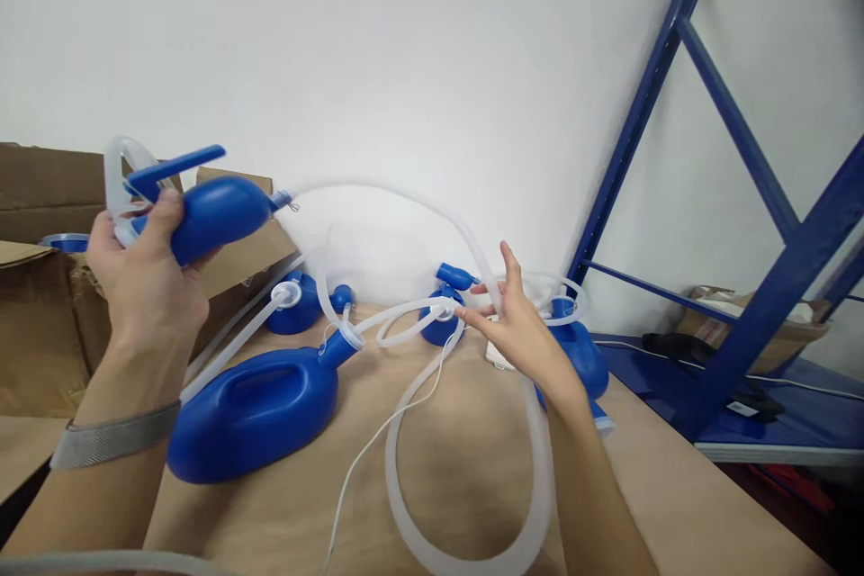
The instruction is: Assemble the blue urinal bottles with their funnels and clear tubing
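Note:
My left hand [145, 274] is closed around a blue plastic urinal funnel [222, 214] with a flat blue lid or handle and a whitish, translucent part by the fingers. From its narrow end a translucent hose [398, 191] arcs across to the right. My right hand [523, 328] loosely holds this hose, its index finger stretched upward and its thumb apart. Part of the hose is hidden behind the hand. Below the left hand lies a blue urinal bottle [253, 418] with a side grip, a hose coming from its neck.
Further blue bottles stand near the wall, one at left [295, 310], one in the middle [442, 324] and one at right [581, 360]. Hoses and a thin white cord [364, 450] loop over the table [297, 513]. Cardboard boxes [40, 324] and a blue rack [627, 99] flank it.

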{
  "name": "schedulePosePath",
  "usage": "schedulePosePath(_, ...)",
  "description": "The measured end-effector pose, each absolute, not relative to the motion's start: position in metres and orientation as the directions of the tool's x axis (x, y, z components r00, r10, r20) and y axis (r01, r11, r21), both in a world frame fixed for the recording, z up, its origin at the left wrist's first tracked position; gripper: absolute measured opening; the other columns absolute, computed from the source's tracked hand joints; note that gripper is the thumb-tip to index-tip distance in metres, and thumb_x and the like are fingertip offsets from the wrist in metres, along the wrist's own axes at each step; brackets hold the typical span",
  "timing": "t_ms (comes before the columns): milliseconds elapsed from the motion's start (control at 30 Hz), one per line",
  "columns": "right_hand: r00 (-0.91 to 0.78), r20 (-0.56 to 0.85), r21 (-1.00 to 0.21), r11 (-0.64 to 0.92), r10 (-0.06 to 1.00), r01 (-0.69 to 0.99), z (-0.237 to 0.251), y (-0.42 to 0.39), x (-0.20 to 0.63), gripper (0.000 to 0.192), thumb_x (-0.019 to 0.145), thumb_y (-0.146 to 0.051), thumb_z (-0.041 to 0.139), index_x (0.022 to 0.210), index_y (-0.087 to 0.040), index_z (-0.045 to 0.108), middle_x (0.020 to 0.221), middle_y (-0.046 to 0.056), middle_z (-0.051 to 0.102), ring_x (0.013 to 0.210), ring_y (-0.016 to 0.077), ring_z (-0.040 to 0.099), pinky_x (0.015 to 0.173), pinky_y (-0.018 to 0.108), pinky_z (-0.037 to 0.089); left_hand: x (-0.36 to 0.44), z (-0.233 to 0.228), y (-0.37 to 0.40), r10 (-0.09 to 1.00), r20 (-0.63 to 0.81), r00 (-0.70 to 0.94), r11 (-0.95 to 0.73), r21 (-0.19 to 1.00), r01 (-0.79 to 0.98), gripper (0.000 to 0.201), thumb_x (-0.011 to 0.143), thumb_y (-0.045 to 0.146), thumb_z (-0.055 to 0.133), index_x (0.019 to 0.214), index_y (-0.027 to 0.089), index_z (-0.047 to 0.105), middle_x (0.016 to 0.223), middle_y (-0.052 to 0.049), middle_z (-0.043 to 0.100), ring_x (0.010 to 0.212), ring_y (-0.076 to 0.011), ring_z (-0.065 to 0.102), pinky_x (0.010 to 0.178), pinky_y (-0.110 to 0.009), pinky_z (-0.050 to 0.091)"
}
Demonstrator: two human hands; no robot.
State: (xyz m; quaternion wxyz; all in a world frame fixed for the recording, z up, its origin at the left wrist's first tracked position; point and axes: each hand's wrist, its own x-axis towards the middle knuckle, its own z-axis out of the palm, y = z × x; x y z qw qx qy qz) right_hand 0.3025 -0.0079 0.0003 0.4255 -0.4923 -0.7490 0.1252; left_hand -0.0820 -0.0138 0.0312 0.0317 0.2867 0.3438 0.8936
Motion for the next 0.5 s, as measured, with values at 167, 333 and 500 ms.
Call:
schedulePosePath(167, -0.105, 0.391, -0.793, 0.393, 0.914, 0.466, 0.004, 0.004, 0.306, 0.086, 0.092, -0.043, 0.063, 0.164, -0.023, 0.023, 0.11, 0.009, 0.07, 0.07, 0.0205, 0.073, 0.059, 0.033, 0.058, -0.093, 0.031, -0.043, 0.325, 0.756, -0.568, -0.432, 0.653, 0.622, 0.054, 0.066, 0.056, 0.088, 0.099, 0.018, 0.07, 0.083, 0.001, 0.059, 0.072, -0.0122, 0.054, 0.092, -0.047, 0.056)
schedulePosePath(333, -0.113, 0.425, -0.886, 0.438, 0.898, 0.155, 0.011, -0.005, 0.307, 0.093, 0.087, -0.05, 0.072, 0.164, -0.031, 0.023, 0.137, 0.014, 0.062, 0.092, 0.0253, 0.077, 0.055, 0.028, 0.057, -0.119, 0.026, -0.056, 0.684, 0.715, 0.144, -0.44, 0.247, 0.864, 0.066, 0.074, 0.087, 0.062, 0.101, 0.03, 0.08, 0.126, -0.006, 0.068, 0.111, -0.0313, 0.065, 0.103, -0.055, 0.052)
schedulePosePath(500, -0.218, 0.439, -0.898, 0.431, 0.871, -0.088, 0.013, -0.013, 0.297, 0.091, 0.081, -0.039, 0.081, 0.159, -0.038, 0.036, 0.151, 0.012, 0.055, 0.111, 0.0304, 0.074, 0.068, 0.029, 0.062, -0.13, 0.013, -0.047, 0.775, 0.511, 0.373, -0.467, 0.066, 0.882, 0.036, 0.093, 0.059, 0.052, 0.097, 0.041, 0.083, 0.128, -0.003, 0.067, 0.116, -0.0314, 0.063, 0.103, -0.052, 0.053)
